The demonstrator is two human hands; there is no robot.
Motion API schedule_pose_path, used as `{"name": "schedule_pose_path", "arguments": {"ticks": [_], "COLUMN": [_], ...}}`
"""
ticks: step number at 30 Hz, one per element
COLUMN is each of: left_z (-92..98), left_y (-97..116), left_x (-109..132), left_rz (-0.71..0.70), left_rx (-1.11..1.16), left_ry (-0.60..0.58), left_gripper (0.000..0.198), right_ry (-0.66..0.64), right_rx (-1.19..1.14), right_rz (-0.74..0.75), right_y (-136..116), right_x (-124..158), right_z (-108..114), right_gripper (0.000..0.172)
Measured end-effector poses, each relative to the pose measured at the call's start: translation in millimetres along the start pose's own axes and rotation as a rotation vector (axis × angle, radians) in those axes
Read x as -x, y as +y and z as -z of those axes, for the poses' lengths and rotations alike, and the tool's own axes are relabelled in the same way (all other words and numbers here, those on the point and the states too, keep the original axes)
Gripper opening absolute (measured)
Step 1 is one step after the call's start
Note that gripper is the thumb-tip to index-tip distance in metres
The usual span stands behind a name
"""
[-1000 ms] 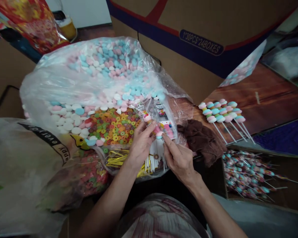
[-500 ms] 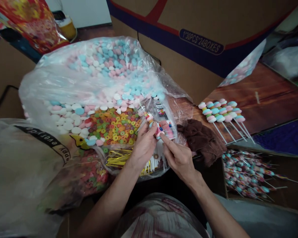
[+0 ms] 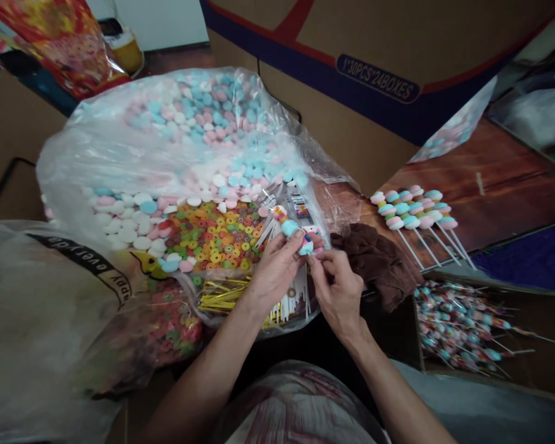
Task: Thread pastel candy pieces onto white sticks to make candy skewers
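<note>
My left hand (image 3: 275,271) is closed around a marshmallow candy skewer (image 3: 288,228) that seems to be in a clear printed wrapper. Blue marshmallows and small coloured candy rings show along it. At its lower end, my right hand (image 3: 337,290) pinches the skewer or wrapper between thumb and fingers; which part is hidden. Printed clear bags (image 3: 301,203) lie just beyond my hands. Below them are white sticks (image 3: 287,306) and gold twist ties (image 3: 222,296). Gummy rings (image 3: 213,237) fill the space left of my left hand, beside loose marshmallows (image 3: 127,225).
A large plastic bag (image 3: 97,142) of marshmallows spreads behind. Several unwrapped skewers (image 3: 414,206) lie on the table at right, near a brown cloth (image 3: 382,259). Below them, a cardboard box (image 3: 531,364) holds wrapped skewers. A big carton (image 3: 374,37) stands at the back.
The skewer has turned a little in my left hand, showing more blue marshmallow. My right hand has gone from a pointing finger on the skewer to a pinch at its lower end.
</note>
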State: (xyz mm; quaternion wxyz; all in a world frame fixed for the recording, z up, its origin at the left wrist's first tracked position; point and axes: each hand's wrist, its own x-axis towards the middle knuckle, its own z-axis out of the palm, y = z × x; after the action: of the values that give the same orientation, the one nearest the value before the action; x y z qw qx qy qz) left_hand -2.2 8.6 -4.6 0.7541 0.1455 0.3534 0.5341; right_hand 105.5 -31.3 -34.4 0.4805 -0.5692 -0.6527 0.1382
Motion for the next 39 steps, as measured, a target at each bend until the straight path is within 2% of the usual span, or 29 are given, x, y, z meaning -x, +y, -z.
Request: {"name": "schedule_pose_path", "arguments": {"ticks": [4,7,11,14,16,18,21,23,27,32,34,36,39], "left_z": [-2.0,-2.3,0.6,2.1,2.2,2.1,3.5,6.1,13.7,17.8,17.7,18.6,22.6], "left_y": [-6,-8,-3,2,4,3,-2,-6,-5,3,7,12,23], "left_x": [3,7,8,5,3,3,4,5,6,9,12,17,23], "left_rz": [0.017,0.035,0.029,-0.02,-0.042,-0.05,-0.056,-0.077,-0.157,-0.416,-0.499,-0.539,-0.443], "left_rx": [-0.053,-0.071,-0.088,-0.076,-0.08,-0.101,-0.172,-0.25,-0.49,-1.053,-1.211,-1.293,-1.254], "left_ry": [0.029,0.013,-0.017,0.016,0.04,0.04,-0.014,-0.038,-0.01,0.088,0.006,-0.126,-0.221], "left_gripper": [0.023,0.023,0.028,0.029,0.028,0.028,0.028,0.028,0.027,0.034,0.029,0.025,0.027], "right_ry": [0.033,0.071,0.059,0.013,-0.076,-0.184,-0.307,-0.327,-0.302,-0.262,-0.224,-0.195,-0.207], "right_rx": [0.031,0.031,-0.043,-0.121,-0.173,-0.249,-0.436,-0.524,-0.586,-0.691,-0.713,-0.717,-0.665], "right_rz": [0.089,0.067,0.016,0.006,-0.067,-0.232,-0.46,-0.515,-0.553,-0.589,-0.588,-0.585,-0.547], "right_y": [-2,-2,-2,-6,-11,-16,-20,-20,-15,-13,-12,-11,-13], "right_x": [-2,-7,-12,-10,-5,-1,1,0,-2,-3,-6,-10,-15], "right_z": [-7,-12,-13,-7,-1,7,15,17,14,6,4,3,5], "right_gripper": [0.008,0.01,0.014,0.018,0.018,0.016,0.028,0.031,0.029,0.028,0.027,0.028,0.028]}}
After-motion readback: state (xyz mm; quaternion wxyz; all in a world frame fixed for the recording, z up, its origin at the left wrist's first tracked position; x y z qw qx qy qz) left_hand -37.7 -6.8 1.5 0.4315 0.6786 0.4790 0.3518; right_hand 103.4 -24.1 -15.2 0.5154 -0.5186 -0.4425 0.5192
